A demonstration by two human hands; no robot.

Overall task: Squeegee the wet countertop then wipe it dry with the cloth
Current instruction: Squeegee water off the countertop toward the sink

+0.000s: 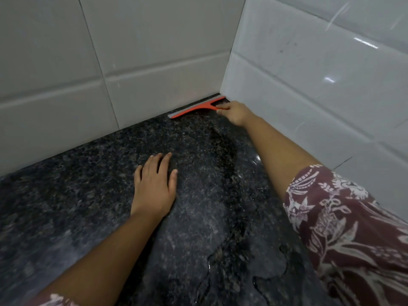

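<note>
Gripping the orange squeegee (197, 107) by its handle with the right hand (235, 112), blade lying in the far corner, probably to pull water back. Pressing the left hand (154, 186) flat, fingers spread, on the counter (66, 195), likely bracing. Seeing no cloth.

Two bare forearms in shot, no watch or rings showing. The right arm wears a short, loose maroon sleeve with a pale pink-white leaf and flower print (344, 219); a sliver of matching printed fabric (56, 299) peeks in bottom left.
</note>
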